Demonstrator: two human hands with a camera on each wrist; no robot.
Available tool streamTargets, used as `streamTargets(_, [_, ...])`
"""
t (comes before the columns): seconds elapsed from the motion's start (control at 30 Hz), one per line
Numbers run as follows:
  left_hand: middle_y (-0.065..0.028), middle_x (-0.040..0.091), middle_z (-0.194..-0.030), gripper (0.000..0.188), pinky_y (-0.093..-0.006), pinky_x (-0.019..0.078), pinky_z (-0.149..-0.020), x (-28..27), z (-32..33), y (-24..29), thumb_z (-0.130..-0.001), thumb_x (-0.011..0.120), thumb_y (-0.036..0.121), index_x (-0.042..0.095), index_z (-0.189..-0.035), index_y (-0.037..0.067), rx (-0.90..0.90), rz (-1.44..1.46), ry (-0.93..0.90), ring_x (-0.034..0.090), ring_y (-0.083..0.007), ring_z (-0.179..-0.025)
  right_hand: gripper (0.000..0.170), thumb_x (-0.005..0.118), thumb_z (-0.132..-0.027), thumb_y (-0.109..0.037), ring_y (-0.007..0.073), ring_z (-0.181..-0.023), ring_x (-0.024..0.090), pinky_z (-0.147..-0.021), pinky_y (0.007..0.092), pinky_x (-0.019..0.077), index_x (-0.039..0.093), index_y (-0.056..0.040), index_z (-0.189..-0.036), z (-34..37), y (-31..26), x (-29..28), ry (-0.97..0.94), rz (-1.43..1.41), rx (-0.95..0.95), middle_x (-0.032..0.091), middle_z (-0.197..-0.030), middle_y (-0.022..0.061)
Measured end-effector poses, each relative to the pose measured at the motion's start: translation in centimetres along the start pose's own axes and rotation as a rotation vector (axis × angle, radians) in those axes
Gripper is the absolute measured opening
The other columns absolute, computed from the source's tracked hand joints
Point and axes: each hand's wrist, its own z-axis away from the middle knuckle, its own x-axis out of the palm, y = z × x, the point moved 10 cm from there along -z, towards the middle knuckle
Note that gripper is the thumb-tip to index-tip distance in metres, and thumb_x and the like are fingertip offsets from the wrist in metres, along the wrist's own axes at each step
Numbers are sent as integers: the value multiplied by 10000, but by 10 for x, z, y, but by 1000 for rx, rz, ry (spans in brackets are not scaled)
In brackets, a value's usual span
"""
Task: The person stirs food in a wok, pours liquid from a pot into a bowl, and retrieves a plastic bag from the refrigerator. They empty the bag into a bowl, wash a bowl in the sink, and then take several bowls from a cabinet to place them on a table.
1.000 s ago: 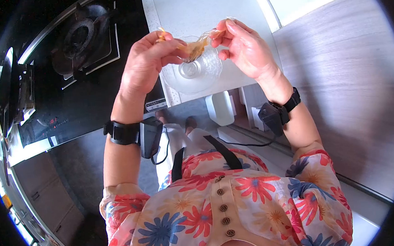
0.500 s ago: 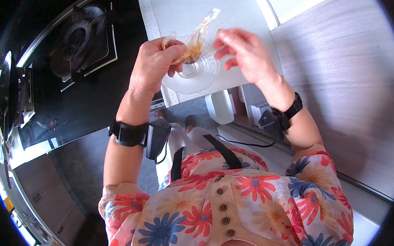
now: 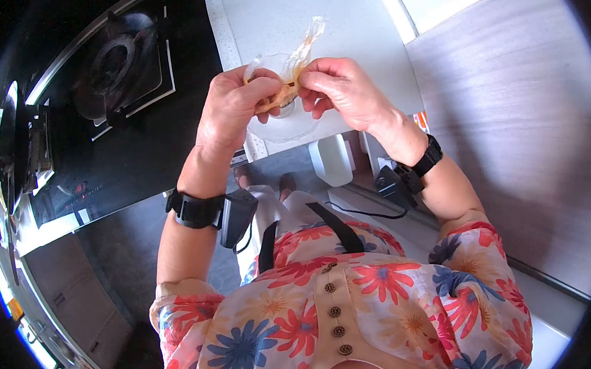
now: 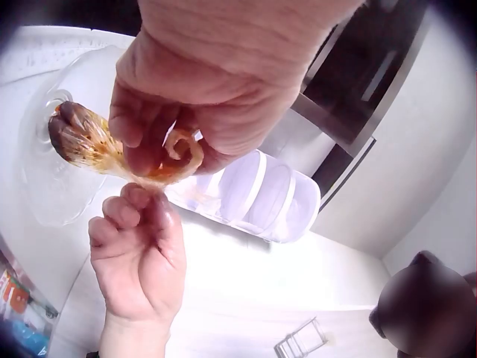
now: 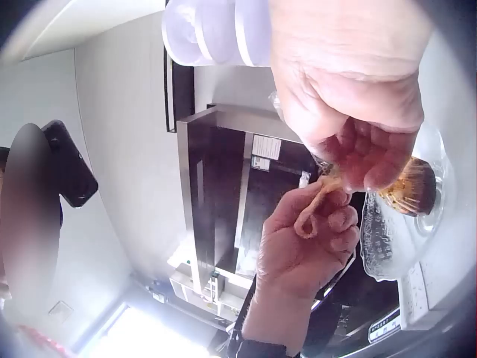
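Note:
Both hands are together over a clear glass dish on the counter. Between them is a small clear plastic bag with dark brown and orange contents at its bulging end. The left hand grips the bag by its gathered part, thumb over curled fingers. A curled beige strip sticks out from that grip. Thumb and fingers of the right hand pinch the gathered part beside the left fingertips. A crumpled, see-through tail of the bag points up and away.
A black gas stove lies left of the pale counter. Several white plastic compartments hang below the counter edge, beside a white bin. A wood-grain panel fills the right side.
The right hand held the bag's end, let go and drew back right, and now pinches the bag again close to the left hand. The left hand keeps its grip, slightly lower.

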Motion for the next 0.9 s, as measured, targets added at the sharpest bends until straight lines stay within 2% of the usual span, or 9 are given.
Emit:
streamTargets(0.2, [-78, 596, -665, 121, -210, 430, -492, -21, 5, 2, -784, 562, 92, 595, -819, -19, 48, 52, 96, 554, -120, -535, 194, 535, -857, -183, 134, -625, 591, -518, 240, 478, 586, 5, -854, 7, 1, -20, 64, -17, 9, 606, -766, 62])
streamTargets(0.4, [-100, 622, -809, 144, -263, 472, -601, -36, 4, -3, -856, 473, 100, 561, -924, 9, 95, 378, 52, 612, -192, -710, 169, 515, -872, -162, 169, -704, 631, -536, 243, 493, 578, -6, -852, 19, 3, -39, 112, -75, 10, 626, -827, 98])
streamTargets(0.53, [-106, 629, -835, 137, -285, 494, -629, -38, 6, -7, -851, 483, 105, 560, -921, 15, 83, 466, 41, 629, -217, -759, 169, 484, -889, -137, 248, -829, 634, -656, 308, 520, 560, 14, -898, 20, 1, -38, 53, -352, -66, 624, -931, 158])
streamTargets(0.6, [-122, 634, -857, 131, -302, 509, -660, -28, 10, -6, -847, 491, 106, 558, -918, 19, 59, 441, 15, 639, -242, -808, 178, 470, -896, -132, 274, -868, 626, -720, 341, 522, 553, 23, -918, 15, 5, -38, 33, -464, -94, 619, -957, 174])
streamTargets(0.67, [-129, 635, -858, 129, -301, 511, -665, -20, 12, -9, -843, 492, 97, 557, -920, 17, 52, 393, -17, 641, -248, -818, 193, 452, -901, -134, 305, -925, 605, -831, 401, 486, 546, 28, -945, 8, 7, -31, -61, -739, -146, 611, -985, 190])
streamTargets(0.7, [-135, 637, -858, 128, -300, 513, -671, -15, 12, -11, -838, 493, 88, 556, -922, 15, 46, 345, -49, 642, -255, -829, 193, 452, -901, -134, 305, -925, 605, -831, 401, 486, 546, 28, -945, 7, 5, -27, -60, -740, -147, 611, -985, 190])
streamTargets(0.77, [-131, 640, -839, 119, -276, 502, -657, -8, 12, -12, -821, 521, 84, 567, -903, 11, 11, 289, -52, 644, -215, -786, 202, 449, -900, -137, 310, -937, 599, -873, 423, 461, 544, 32, -954, 5, -1, -19, -19, -786, -137, 604, -1010, 202])
streamTargets(0.83, [-103, 636, -798, 121, -241, 479, -627, -7, 15, -6, -798, 563, 92, 579, -879, 4, 27, -99, 9, 631, -158, -733, 209, 446, -901, -140, 308, -932, 601, -868, 421, 465, 544, 37, -955, 2, -2, -13, -37, -794, -125, 597, -1027, 209])
streamTargets(0.9, [-70, 622, -765, 148, -216, 454, -579, -9, 12, -2, -784, 600, 122, 585, -864, -2, 62, -175, 45, 604, -110, -681, 216, 443, -902, -143, 305, -927, 603, -862, 418, 469, 543, 41, -955, -2, -1, -8, -58, -801, -113, 590, -1045, 215])
